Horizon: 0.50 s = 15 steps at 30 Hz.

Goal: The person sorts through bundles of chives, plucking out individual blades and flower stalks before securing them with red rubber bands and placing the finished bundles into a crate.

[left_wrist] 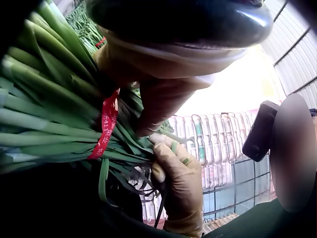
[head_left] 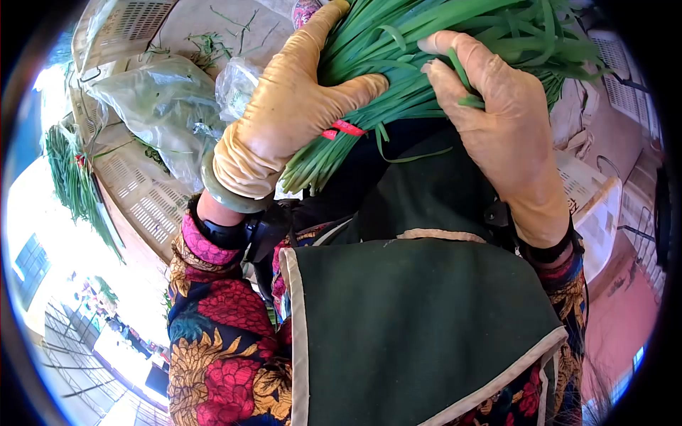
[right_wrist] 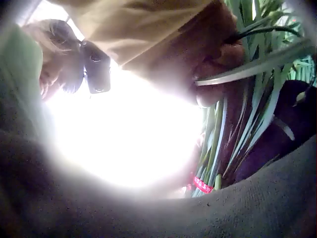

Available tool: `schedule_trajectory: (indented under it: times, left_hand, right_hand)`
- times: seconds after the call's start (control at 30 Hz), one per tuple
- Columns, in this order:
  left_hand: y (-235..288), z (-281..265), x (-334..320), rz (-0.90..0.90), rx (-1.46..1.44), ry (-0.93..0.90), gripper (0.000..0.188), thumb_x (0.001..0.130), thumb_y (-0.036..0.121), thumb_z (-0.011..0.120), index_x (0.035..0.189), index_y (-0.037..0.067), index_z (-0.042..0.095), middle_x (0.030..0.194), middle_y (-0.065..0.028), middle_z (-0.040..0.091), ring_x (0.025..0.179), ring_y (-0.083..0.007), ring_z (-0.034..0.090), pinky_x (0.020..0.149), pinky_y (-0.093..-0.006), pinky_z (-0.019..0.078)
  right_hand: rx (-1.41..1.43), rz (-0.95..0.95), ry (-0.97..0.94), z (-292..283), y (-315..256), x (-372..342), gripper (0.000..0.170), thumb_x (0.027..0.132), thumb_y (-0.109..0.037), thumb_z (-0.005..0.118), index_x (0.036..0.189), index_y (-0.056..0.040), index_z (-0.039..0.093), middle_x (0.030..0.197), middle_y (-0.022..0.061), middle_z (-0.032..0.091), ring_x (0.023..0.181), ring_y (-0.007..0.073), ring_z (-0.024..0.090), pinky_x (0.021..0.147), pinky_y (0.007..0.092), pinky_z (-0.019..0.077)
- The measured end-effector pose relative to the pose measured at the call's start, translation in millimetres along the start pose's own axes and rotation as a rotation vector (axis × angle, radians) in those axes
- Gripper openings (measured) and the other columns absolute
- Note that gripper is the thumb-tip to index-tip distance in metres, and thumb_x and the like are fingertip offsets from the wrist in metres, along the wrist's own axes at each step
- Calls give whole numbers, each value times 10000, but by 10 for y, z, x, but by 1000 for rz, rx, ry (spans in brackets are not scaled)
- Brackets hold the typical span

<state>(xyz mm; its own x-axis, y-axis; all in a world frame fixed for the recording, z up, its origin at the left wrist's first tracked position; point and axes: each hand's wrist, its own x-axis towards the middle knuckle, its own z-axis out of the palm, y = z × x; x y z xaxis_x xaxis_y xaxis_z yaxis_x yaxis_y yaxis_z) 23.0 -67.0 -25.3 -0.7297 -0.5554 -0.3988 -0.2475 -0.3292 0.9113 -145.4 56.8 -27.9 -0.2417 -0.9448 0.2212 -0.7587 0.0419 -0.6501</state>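
Observation:
A bundle of long green leafy stalks [head_left: 398, 78], bound near its pale cut ends by a red printed band [head_left: 348, 128], lies across the lap. The gloved left hand [head_left: 284, 106] holds the bundle beside the band, thumb over the top and fingers going round the far side. Farther up the leaves, the gloved right hand [head_left: 501, 113] pinches a few loose blades between thumb and fingers. In the left wrist view the red band [left_wrist: 106, 126] shows close up, with the right hand [left_wrist: 181, 186] at the leaves. The right wrist view shows a pale blade [right_wrist: 257, 67] at the right fingers.
Clear plastic bags [head_left: 160, 106] and pale perforated crates [head_left: 142, 192] stand at the left, beside another green bundle [head_left: 67, 184]. Leaf scraps [head_left: 209, 50] lie on the surface at the top. A white crate [head_left: 593, 206] is at the right. A dark green apron [head_left: 419, 319] covers the lap.

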Motion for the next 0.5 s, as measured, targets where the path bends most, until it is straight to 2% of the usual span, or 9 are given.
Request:
schedule_trajectory:
  times: [0.03,0.07,0.13,0.27,0.33,0.4,0.5]
  left_hand:
    - [-18,6,4,-18,-12,11,872,868,-21,737,1543,-47,186,1425,-184,472,1227,-201,533,1016,-287,476]
    - [-106,-26,29,37,-15,-8,875,865,-21,741,1542,-49,187,1422,-184,474,1227,-202,532,1019,-287,475]
    - [-251,-79,96,148,-21,-46,882,858,-21,749,1538,-54,190,1415,-183,478,1226,-202,531,1023,-287,472]
    - [-101,23,-13,141,96,9,888,846,-21,760,1534,-59,200,1405,-182,489,1235,-204,526,1033,-292,463]
    - [-109,21,-23,150,83,6,889,840,-23,764,1532,-61,207,1401,-184,493,1244,-207,522,1040,-297,457]
    - [-303,-88,44,244,153,-29,862,862,0,749,1534,-56,211,1400,-187,495,1236,-215,528,1033,-305,461]
    - [-323,-250,70,211,137,-87,801,913,55,708,1537,-49,216,1383,-190,512,1215,-222,541,1009,-315,474]
  right_hand:
    - [-12,4,6,14,-6,5,214,908,-65,687,1116,-29,656,701,74,604,615,123,537,623,266,470]
    - [-18,68,-45,10,-26,21,217,898,-70,700,1103,-22,647,684,58,575,605,117,486,604,258,445]
    - [13,81,-67,20,-37,42,199,891,-74,709,1070,-24,638,681,48,560,603,110,466,592,258,429]
    - [23,119,-145,34,-74,74,174,874,-72,722,1000,-32,611,676,30,517,604,104,422,574,254,404]
    - [63,110,-153,42,-66,90,168,869,-67,723,982,-36,602,673,19,495,605,94,410,566,254,396]
    - [102,80,-130,54,-73,90,159,867,-61,720,966,-39,597,671,10,481,606,85,402,560,250,386]
    - [169,41,-115,52,-150,64,142,864,-49,713,944,-39,596,671,-5,478,609,69,397,558,236,369]
